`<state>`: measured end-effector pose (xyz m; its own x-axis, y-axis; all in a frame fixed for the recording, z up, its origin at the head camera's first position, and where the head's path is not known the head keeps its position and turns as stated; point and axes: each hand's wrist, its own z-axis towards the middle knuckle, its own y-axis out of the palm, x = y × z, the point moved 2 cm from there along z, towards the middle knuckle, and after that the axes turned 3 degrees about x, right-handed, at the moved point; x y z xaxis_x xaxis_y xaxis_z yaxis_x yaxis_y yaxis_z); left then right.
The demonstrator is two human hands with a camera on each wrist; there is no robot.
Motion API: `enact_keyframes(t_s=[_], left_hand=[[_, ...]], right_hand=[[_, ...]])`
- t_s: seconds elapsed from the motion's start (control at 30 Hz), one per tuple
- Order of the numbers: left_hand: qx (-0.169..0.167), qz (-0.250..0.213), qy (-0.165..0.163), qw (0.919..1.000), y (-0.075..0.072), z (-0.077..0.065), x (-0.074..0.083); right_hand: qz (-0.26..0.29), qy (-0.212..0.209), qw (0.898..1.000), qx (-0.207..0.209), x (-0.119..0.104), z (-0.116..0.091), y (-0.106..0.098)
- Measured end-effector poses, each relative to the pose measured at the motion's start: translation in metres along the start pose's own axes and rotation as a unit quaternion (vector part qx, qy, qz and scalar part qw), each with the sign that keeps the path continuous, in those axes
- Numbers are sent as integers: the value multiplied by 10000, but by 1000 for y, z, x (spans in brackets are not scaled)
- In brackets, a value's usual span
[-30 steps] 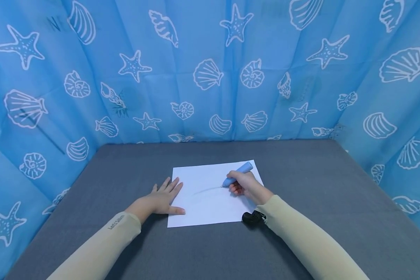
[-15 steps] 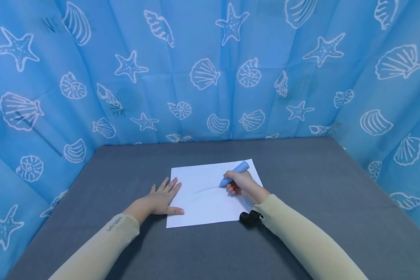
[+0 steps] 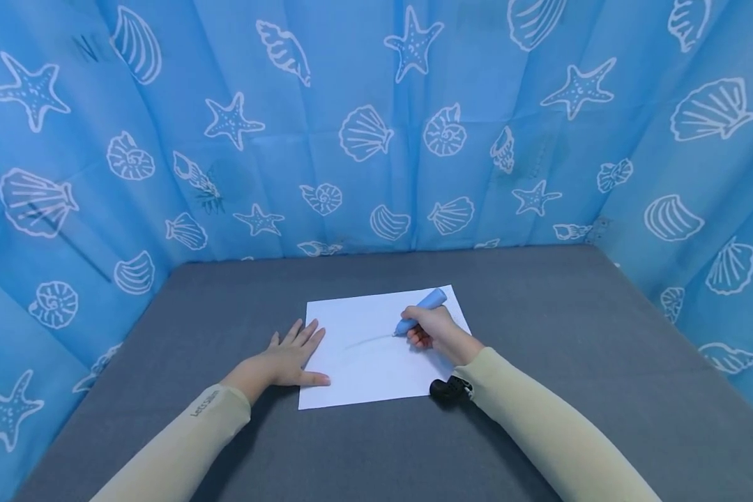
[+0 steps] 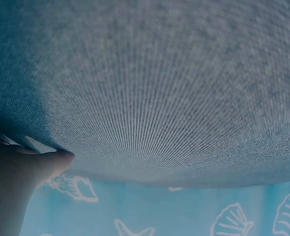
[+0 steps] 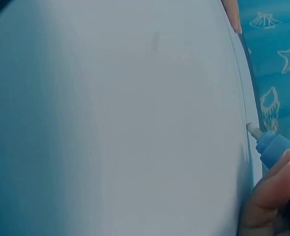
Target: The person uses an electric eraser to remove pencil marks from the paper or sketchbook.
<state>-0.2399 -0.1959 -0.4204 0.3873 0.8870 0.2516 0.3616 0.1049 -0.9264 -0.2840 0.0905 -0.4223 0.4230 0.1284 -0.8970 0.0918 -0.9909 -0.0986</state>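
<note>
A white sheet of paper [image 3: 351, 376] lies on the grey table, with a faint thin curved line [image 3: 367, 341] across its middle. My right hand [image 3: 436, 331] grips a thick blue marker [image 3: 431, 299], its tip on the paper at the line's right end. In the right wrist view the pale nib of the marker [image 5: 275, 147] meets the sheet beside the thumb and finger. My left hand [image 3: 288, 359] rests spread and flat on the paper's left edge, thumb and fingers reaching onto the sheet. Part of the left hand [image 4: 17, 182] shows at the left wrist view's lower left.
Grey cloth covers the table [image 3: 539, 300]. A blue curtain [image 3: 326, 153] with white shells and starfish hangs behind and along both sides. A black device [image 3: 447, 390] sits under the right wrist, by the paper's lower right corner.
The whole head view has shifted slightly. The marker tip stands at the same end of the line, and both hands keep their places on the paper.
</note>
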Motion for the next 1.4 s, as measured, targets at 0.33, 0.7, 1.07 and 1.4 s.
enact_keyframes(t_s=[0.33,0.7,1.07,1.4], left_hand=[[49,13,-58,10000,-1,0,1],[7,-54,36,10000,-1,1,-1],[-6,-3,24,10000,1,3,-5],[26,100,-42,9999,1,2,-4]], right_hand=[[107,212,9996,-152,-1,2,-8],[75,177,9998,67,-3,3,-5],[-13,38,9993,379,-1,2,-4],[-100,-9,9991,409,-2,2,-2]])
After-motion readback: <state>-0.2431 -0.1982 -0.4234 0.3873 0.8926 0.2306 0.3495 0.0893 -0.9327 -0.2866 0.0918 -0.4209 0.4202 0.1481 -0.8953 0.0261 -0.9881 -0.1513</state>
